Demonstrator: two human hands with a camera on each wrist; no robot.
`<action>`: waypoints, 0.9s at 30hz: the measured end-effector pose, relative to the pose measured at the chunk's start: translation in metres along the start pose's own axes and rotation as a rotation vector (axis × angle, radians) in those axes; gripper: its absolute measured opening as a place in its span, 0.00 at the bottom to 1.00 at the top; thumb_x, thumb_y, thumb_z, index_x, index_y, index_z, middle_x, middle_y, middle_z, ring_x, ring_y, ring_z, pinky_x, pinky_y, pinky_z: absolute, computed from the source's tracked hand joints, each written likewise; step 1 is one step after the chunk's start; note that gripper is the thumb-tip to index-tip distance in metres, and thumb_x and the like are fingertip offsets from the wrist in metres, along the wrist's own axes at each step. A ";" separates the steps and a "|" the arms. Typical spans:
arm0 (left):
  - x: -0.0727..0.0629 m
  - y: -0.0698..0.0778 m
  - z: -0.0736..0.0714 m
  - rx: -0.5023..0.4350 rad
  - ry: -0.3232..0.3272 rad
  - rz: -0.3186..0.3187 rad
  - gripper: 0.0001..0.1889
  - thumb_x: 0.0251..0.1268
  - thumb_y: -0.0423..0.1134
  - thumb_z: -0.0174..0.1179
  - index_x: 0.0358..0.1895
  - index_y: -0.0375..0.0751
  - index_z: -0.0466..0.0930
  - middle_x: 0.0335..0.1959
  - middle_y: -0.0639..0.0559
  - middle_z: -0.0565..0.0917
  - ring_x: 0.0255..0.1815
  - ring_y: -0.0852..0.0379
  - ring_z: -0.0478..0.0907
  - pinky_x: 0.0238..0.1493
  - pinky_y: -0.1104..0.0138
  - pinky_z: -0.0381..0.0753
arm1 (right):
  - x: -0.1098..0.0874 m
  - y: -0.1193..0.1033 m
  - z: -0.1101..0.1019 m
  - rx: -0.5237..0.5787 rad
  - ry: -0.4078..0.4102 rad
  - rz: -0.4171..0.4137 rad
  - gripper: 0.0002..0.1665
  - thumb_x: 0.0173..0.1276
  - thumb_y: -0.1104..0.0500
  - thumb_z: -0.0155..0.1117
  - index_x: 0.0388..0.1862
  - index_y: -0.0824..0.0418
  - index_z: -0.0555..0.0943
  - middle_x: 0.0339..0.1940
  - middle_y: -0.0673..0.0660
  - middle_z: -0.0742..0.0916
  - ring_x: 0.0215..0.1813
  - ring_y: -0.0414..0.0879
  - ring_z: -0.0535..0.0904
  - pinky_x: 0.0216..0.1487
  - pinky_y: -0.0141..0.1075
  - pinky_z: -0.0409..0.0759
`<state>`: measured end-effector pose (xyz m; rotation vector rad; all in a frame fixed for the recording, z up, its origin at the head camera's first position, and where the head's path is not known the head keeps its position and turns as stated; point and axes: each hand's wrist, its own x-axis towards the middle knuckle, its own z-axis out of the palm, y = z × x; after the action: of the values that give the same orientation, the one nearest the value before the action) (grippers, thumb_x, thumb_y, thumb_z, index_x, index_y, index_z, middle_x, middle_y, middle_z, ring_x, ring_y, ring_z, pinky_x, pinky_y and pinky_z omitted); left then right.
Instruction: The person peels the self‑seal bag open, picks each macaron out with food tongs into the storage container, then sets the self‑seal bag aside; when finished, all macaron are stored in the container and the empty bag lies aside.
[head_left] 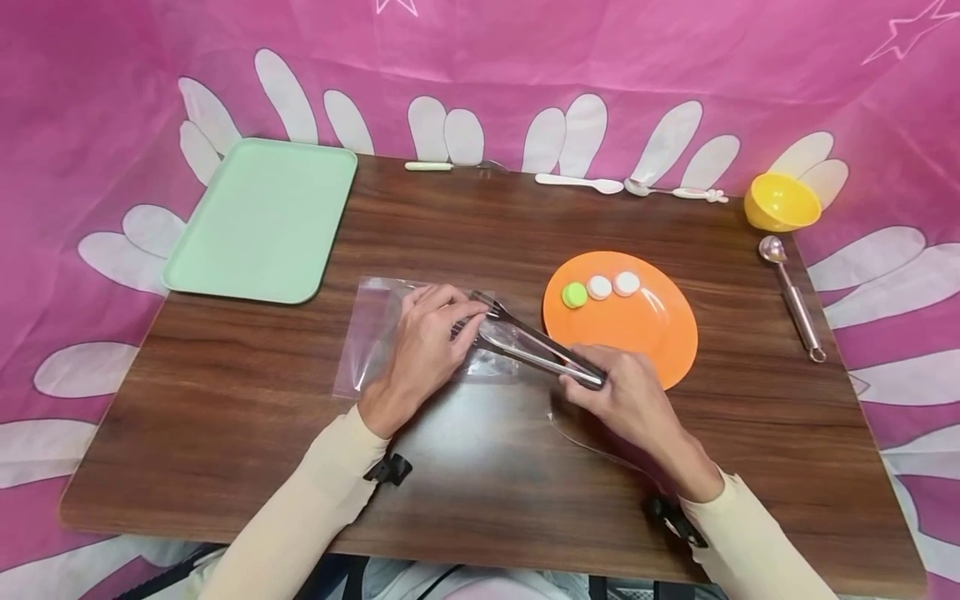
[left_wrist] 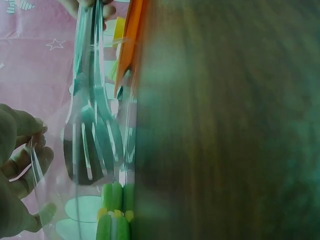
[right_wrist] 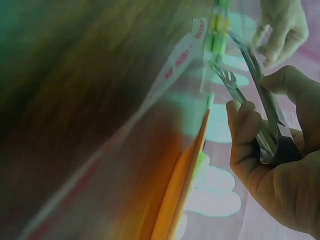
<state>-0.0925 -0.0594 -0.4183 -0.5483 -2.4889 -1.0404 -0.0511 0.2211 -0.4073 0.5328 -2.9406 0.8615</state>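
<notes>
My right hand (head_left: 630, 400) grips silver kitchen tongs (head_left: 547, 364) near their dark hinge end. The tongs point leftward, their slotted heads spread apart near my left fingers. My left hand (head_left: 431, 337) pinches the edge of a clear plastic bag (head_left: 360, 350) lying on the table. In the left wrist view the slotted heads (left_wrist: 87, 150) show behind the clear film. Green pieces with yellow bits (left_wrist: 115, 195) sit past the tips there; in the head view my left hand hides them.
Right of the bag, an orange plate (head_left: 660, 333) holds a green disc (head_left: 574, 295) and two white discs (head_left: 626, 283). A mint tray (head_left: 262, 225) lies back left. Along the back are a fork, a white spoon (head_left: 577, 182) and another utensil. A yellow bowl (head_left: 782, 202) and scoop (head_left: 795, 304) stand right.
</notes>
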 end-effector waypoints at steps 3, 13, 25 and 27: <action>0.001 -0.001 0.000 -0.006 0.014 0.006 0.06 0.67 0.34 0.73 0.44 0.41 0.95 0.38 0.48 0.90 0.45 0.47 0.88 0.66 0.43 0.76 | 0.005 -0.004 0.005 0.000 0.007 -0.005 0.17 0.62 0.58 0.77 0.51 0.56 0.92 0.38 0.50 0.93 0.34 0.44 0.83 0.37 0.41 0.83; 0.000 -0.003 -0.001 -0.014 0.019 0.008 0.06 0.67 0.34 0.73 0.44 0.41 0.95 0.38 0.47 0.91 0.44 0.47 0.88 0.66 0.43 0.77 | 0.012 -0.013 0.018 0.031 -0.037 0.023 0.17 0.66 0.60 0.75 0.54 0.57 0.91 0.34 0.51 0.88 0.33 0.44 0.80 0.35 0.37 0.79; 0.001 -0.002 0.000 -0.024 0.017 -0.005 0.07 0.66 0.33 0.73 0.44 0.41 0.94 0.38 0.47 0.90 0.43 0.47 0.88 0.69 0.43 0.76 | 0.010 -0.012 0.018 0.027 0.002 -0.001 0.15 0.66 0.62 0.74 0.51 0.56 0.91 0.29 0.50 0.86 0.30 0.43 0.78 0.32 0.34 0.76; 0.001 -0.002 0.000 -0.023 0.023 -0.008 0.06 0.66 0.33 0.73 0.44 0.41 0.95 0.37 0.47 0.90 0.42 0.48 0.87 0.68 0.43 0.76 | 0.008 -0.011 0.018 0.027 0.030 -0.022 0.15 0.65 0.63 0.74 0.51 0.56 0.92 0.30 0.50 0.87 0.31 0.43 0.79 0.33 0.36 0.79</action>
<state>-0.0941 -0.0607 -0.4191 -0.5301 -2.4638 -1.0740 -0.0541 0.2005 -0.4154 0.5481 -2.8946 0.9006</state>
